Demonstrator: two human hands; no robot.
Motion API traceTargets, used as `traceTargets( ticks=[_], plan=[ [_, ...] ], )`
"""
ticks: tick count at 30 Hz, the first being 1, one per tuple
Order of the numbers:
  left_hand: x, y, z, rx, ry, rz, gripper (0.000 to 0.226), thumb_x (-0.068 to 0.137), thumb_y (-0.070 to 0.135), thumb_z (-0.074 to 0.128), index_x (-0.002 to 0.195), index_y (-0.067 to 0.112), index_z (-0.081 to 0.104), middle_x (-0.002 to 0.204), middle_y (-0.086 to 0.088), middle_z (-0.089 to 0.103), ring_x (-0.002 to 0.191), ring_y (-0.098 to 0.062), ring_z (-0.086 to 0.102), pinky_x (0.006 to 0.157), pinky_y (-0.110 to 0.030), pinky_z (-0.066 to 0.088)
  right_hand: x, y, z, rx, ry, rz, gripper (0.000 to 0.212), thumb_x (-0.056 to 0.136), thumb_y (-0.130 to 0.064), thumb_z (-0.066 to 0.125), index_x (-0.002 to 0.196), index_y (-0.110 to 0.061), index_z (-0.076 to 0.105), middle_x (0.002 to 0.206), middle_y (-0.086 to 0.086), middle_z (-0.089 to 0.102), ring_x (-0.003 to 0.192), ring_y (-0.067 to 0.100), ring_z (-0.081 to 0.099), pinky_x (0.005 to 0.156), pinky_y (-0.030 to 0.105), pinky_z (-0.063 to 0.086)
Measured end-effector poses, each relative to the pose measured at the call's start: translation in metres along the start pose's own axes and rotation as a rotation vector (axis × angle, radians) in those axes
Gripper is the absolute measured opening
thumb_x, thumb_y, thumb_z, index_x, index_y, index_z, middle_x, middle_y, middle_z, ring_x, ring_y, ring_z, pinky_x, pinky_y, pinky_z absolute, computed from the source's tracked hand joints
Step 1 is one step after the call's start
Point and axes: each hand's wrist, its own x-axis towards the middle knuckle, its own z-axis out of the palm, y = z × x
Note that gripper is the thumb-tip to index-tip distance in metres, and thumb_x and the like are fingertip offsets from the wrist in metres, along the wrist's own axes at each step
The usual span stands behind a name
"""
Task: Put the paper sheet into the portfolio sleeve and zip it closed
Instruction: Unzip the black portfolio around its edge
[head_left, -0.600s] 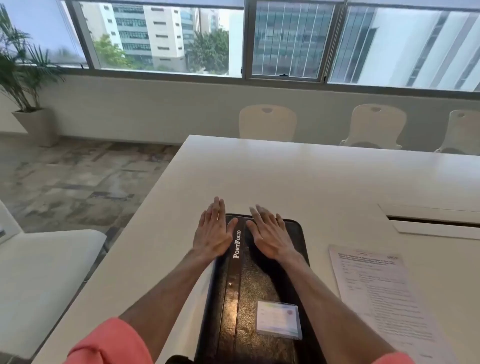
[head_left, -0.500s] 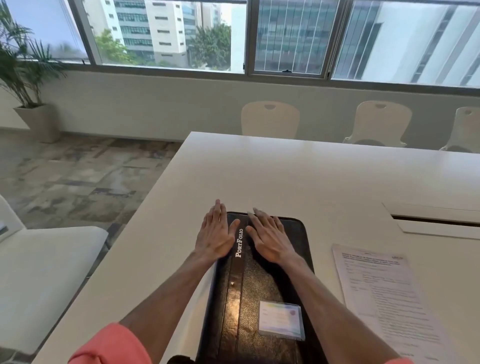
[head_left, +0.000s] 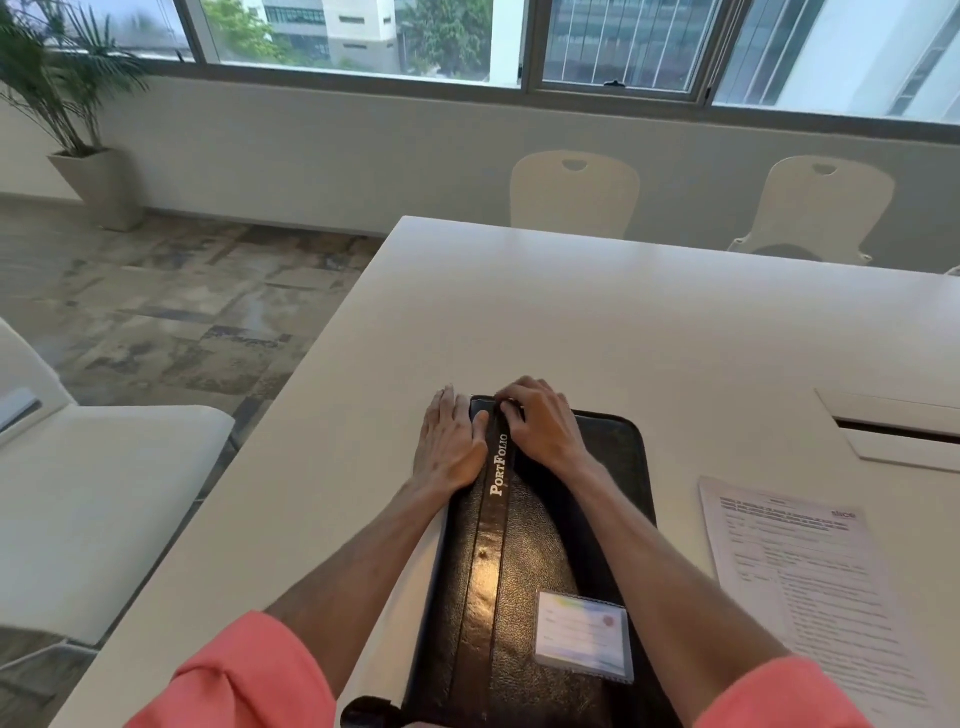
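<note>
Portfolio (head_left: 519, 571) looks stiff, weighty; we'd take its far edge, where left hand (head_left: 449, 439) lies flat, right hand (head_left: 540, 421) curls, grip unclear.

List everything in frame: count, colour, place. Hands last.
portfolio: 1, black, flat on table, in front of person
card: 1, white, in clear pocket at portfolio's near end
paper sheet: 1, white, printed, on table right of portfolio
table: 1, white
hatch: 1, white, in table, far right
cream chairs: 2 plainly seen, beyond table
white chair: 1, left of table
plant: 1, green, pale pot, far left
left hand: flat, portfolio's far left corner
right hand: fingers curled at portfolio's far edge; grip unclear
</note>
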Motion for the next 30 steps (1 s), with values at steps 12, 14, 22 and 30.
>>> traceTargets(
  ticks=[12, 14, 22, 30],
  plan=[
    [0.009, 0.002, 0.006, -0.018, 0.055, 0.009, 0.066, 0.114, 0.037, 0.031, 0.170, 0.004, 0.022, 0.179, -0.014, 0.020, 0.168, -0.027, 0.013, 0.136, -0.045, 0.010, 0.077, -0.012, -0.008, -0.159, -0.462, -0.072, 0.056, 0.100, 0.005, 0.052, 0.136, -0.032, 0.073, 0.146, 0.000, 0.059, 0.135, 0.024, 0.059, 0.107, 0.041, 0.051],
    [0.011, 0.002, 0.005, 0.010, 0.096, 0.015, 0.066, 0.112, 0.037, 0.036, 0.167, 0.003, 0.027, 0.176, -0.015, 0.025, 0.163, -0.030, 0.022, 0.133, -0.047, 0.018, 0.081, -0.009, -0.009, -0.163, -0.491, -0.067, 0.055, 0.100, 0.006, 0.052, 0.134, -0.031, 0.074, 0.145, 0.001, 0.059, 0.136, 0.025, 0.058, 0.109, 0.041, 0.049],
    [0.020, -0.006, 0.005, 0.027, 0.145, 0.040, 0.070, 0.113, 0.046, 0.039, 0.169, 0.007, 0.023, 0.176, -0.013, 0.026, 0.162, -0.029, 0.025, 0.132, -0.049, 0.023, 0.084, -0.010, -0.011, -0.219, -0.565, -0.177, 0.061, 0.102, 0.007, 0.051, 0.140, -0.038, 0.069, 0.157, -0.002, 0.047, 0.135, 0.024, 0.057, 0.111, 0.045, 0.052],
    [0.019, -0.008, 0.004, -0.061, 0.149, 0.090, 0.059, 0.113, 0.043, 0.043, 0.163, 0.015, 0.030, 0.172, -0.010, 0.035, 0.162, -0.028, 0.027, 0.133, -0.050, 0.022, 0.082, -0.001, -0.021, -0.240, -0.465, -0.257, 0.019, 0.106, -0.014, 0.063, 0.114, -0.022, 0.078, 0.136, 0.004, 0.063, 0.122, 0.029, 0.066, 0.105, 0.047, 0.053]
  ],
)
